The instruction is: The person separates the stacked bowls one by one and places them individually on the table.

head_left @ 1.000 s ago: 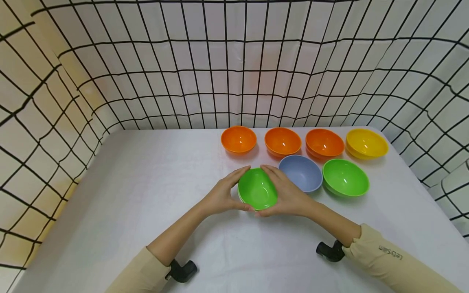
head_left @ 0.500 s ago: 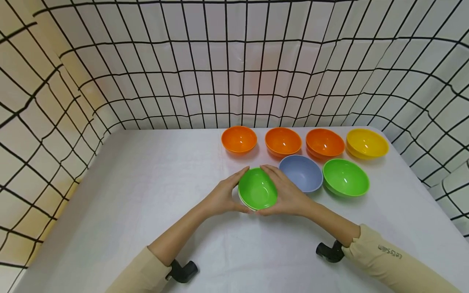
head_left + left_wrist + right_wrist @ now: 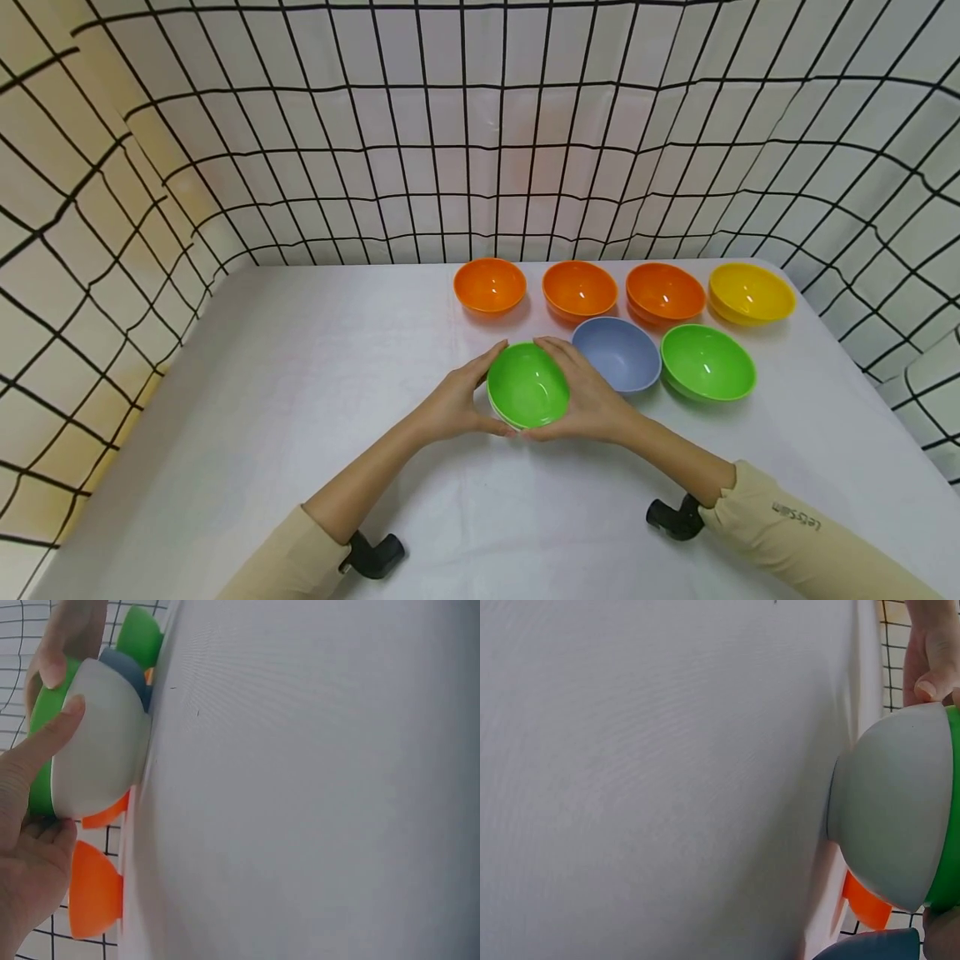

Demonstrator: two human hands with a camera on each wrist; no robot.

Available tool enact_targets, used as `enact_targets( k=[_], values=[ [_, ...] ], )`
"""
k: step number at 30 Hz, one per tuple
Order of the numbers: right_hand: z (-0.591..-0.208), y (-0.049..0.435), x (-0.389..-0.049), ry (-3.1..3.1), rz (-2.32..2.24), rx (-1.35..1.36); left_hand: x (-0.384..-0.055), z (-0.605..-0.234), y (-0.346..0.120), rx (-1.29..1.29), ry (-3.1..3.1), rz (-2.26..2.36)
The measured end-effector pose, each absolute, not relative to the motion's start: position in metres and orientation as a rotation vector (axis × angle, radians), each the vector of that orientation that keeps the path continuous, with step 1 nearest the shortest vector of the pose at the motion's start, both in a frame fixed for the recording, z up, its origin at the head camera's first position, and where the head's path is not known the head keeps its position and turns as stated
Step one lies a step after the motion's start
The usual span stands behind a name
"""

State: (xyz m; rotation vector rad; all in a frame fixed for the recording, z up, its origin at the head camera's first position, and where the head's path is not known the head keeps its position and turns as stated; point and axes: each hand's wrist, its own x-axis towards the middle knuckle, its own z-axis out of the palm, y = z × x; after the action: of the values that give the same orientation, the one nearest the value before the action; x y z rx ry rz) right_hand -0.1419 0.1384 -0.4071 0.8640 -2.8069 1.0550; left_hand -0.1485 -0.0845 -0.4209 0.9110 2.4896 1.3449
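A green bowl [image 3: 527, 387] sits nested in a white bowl [image 3: 101, 742], and both hands are around the pair. My left hand [image 3: 452, 406] grips the left side, its thumb against the white bowl near the rim in the left wrist view. On the right side my right hand [image 3: 592, 406] holds the green bowl at its edge, thumb toward me. From the head view the green bowl hides nearly all of the white one. The white bowl's foot [image 3: 836, 799] is at the table surface in the right wrist view; whether it touches cannot be told.
Close to the right hand stands a blue bowl [image 3: 617, 356], with another green bowl [image 3: 708, 364] beside it. Behind are three orange bowls [image 3: 490, 287] in a row and a yellow bowl [image 3: 752, 295]. A black-lined grid wall [image 3: 480, 171] borders the white table [image 3: 322, 358].
Both hands stay almost in place. The left thumb tip has drawn slightly away from the right thumb, and slightly more of the white rim shows below the green bowl.
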Motion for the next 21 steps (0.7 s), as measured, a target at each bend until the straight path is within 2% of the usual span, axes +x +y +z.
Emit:
enact_targets(
  k=[21],
  values=[
    [-0.375, 0.151, -0.135, -2.705, 1.191, 0.841, -0.149, -0.424, -0.085, 0.916, 2.474, 1.377]
  ],
)
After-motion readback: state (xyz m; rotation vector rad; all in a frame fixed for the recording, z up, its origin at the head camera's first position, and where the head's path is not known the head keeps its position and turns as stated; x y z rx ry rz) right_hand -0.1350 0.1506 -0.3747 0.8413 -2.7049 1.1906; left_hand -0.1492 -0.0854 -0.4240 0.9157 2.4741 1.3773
